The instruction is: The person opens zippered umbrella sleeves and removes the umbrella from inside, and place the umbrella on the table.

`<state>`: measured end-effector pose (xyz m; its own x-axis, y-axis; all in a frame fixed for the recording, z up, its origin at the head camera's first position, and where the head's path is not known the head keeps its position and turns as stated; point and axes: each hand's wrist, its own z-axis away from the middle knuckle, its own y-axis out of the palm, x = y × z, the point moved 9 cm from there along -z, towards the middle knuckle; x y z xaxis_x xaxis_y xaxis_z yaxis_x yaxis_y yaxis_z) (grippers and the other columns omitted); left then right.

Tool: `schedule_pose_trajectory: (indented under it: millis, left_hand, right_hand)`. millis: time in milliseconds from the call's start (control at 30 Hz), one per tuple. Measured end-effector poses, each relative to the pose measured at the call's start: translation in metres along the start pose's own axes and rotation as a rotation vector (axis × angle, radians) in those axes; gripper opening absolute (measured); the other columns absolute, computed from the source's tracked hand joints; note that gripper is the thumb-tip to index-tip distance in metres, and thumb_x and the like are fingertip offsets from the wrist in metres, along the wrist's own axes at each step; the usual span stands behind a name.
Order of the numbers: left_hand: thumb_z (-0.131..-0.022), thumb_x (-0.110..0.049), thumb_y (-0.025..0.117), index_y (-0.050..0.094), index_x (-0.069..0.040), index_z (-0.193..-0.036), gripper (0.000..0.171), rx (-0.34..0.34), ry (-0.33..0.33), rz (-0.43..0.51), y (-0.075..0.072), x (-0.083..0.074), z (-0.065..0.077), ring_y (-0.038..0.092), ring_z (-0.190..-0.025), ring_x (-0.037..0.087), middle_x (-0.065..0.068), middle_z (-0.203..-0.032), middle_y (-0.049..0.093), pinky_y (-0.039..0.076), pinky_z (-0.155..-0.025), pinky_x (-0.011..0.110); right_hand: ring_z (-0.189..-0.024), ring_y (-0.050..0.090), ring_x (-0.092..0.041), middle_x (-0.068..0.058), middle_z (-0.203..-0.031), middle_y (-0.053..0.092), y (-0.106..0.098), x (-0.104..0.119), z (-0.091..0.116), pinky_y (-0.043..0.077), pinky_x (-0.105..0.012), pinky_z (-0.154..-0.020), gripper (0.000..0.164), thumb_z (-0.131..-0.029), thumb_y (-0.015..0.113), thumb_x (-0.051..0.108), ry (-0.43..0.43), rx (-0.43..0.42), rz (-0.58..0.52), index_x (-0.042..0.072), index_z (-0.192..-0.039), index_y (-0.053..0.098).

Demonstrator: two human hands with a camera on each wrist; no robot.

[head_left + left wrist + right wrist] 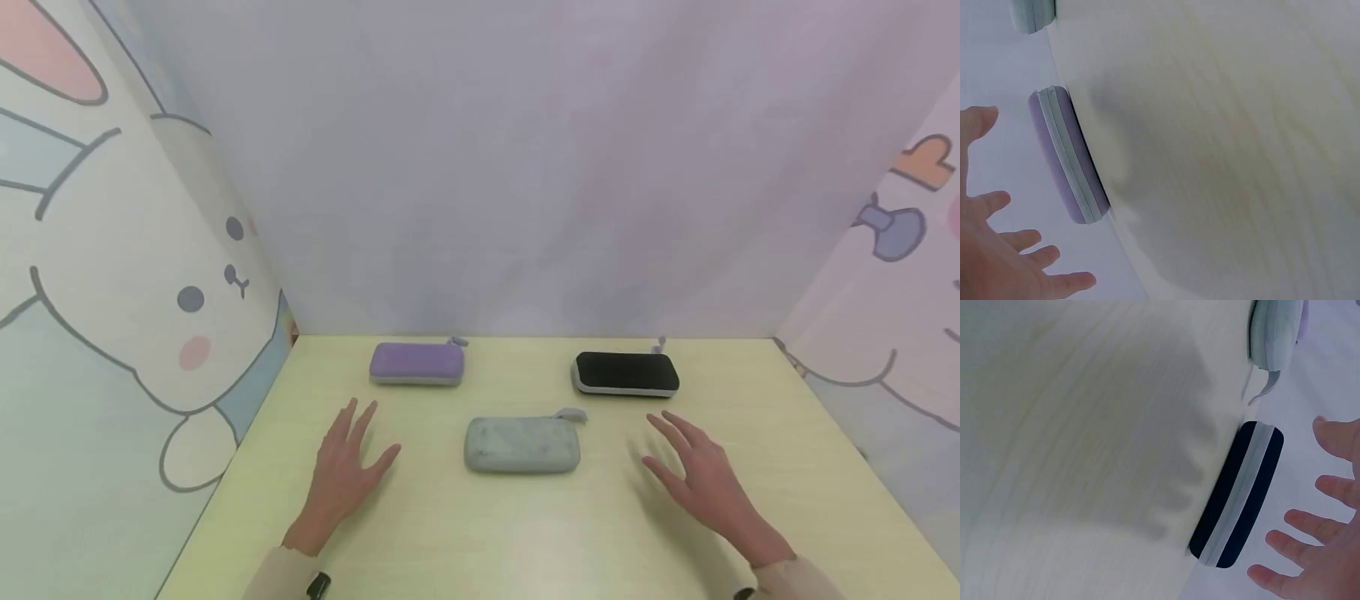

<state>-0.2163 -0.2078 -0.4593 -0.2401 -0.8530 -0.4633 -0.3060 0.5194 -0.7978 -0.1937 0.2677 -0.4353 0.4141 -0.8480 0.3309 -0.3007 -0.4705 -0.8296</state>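
Three zippered hard cases lie flat on the table: a purple one (417,363) at the back left, a black one (627,372) at the back right, and a grey-green one (522,445) nearer the middle. My left hand (342,477) hovers over the table in front of the purple case, fingers spread, touching nothing. To the right, my right hand (703,481) is held above the table in front of the black case, its fingers also apart and holding nothing. Both wrist views show the cases' pale zipper sides, with the purple case (1067,156) and the black case (1237,495) near the fingers.
The pale wood-grain table (517,542) ends at a plain light curtain (525,167) behind the cases. Cloth panels with cartoon animals stand along both sides, a rabbit (127,275) on the left. Small fabric pull tabs stick out from the cases.
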Motion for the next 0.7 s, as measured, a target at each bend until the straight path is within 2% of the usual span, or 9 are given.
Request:
schedule_pose_trajectory:
  millis: [100, 267, 467, 700]
  left_hand:
    - [-0.082, -0.035, 0.073, 0.042, -0.010, -0.141, 0.072, -0.006, 0.001, 0.076, -0.001, 0.000, -0.006, 0.030, -0.131, 0.043, 0.022, -0.147, 0.032, 0.030, -0.093, 0.066]
    - [-0.084, -0.032, 0.071, 0.039, -0.009, -0.142, 0.070, 0.048, -0.040, 0.180, -0.002, 0.006, -0.018, 0.028, -0.132, 0.041, 0.021, -0.146, 0.031, 0.030, -0.098, 0.062]
    - [-0.084, -0.026, 0.072, 0.041, -0.004, -0.139, 0.067, 0.017, -0.038, 0.232, -0.007, 0.013, -0.032, 0.034, -0.130, 0.039, 0.020, -0.141, 0.039, 0.028, -0.103, 0.057]
    - [-0.083, -0.026, 0.073, 0.041, -0.005, -0.139, 0.068, 0.027, -0.068, 0.298, -0.007, 0.019, -0.048, 0.038, -0.127, 0.036, 0.016, -0.140, 0.041, 0.034, -0.099, 0.055]
  right_hand:
    - [-0.114, 0.048, -0.042, -0.021, -0.128, 0.051, -0.002, 0.007, -0.011, 0.038, -0.062, -0.080, 0.055, -0.080, 0.075, 0.018, -0.005, -0.006, -0.049, 0.005, -0.129, 0.054]
    - [-0.112, 0.051, -0.036, -0.015, -0.124, 0.053, 0.000, 0.020, -0.032, 0.041, -0.054, -0.086, 0.051, -0.080, 0.075, 0.015, -0.026, -0.002, -0.105, 0.003, -0.125, 0.055]
    - [-0.113, 0.052, -0.031, -0.010, -0.121, 0.054, 0.010, 0.030, -0.056, 0.042, -0.051, -0.089, 0.047, -0.082, 0.073, 0.016, -0.040, 0.050, -0.147, 0.006, -0.124, 0.056]
    - [-0.106, 0.056, -0.031, -0.011, -0.117, 0.058, 0.014, 0.040, -0.085, 0.047, -0.048, -0.082, 0.045, -0.080, 0.074, 0.011, -0.069, 0.065, -0.226, 0.003, -0.121, 0.059]
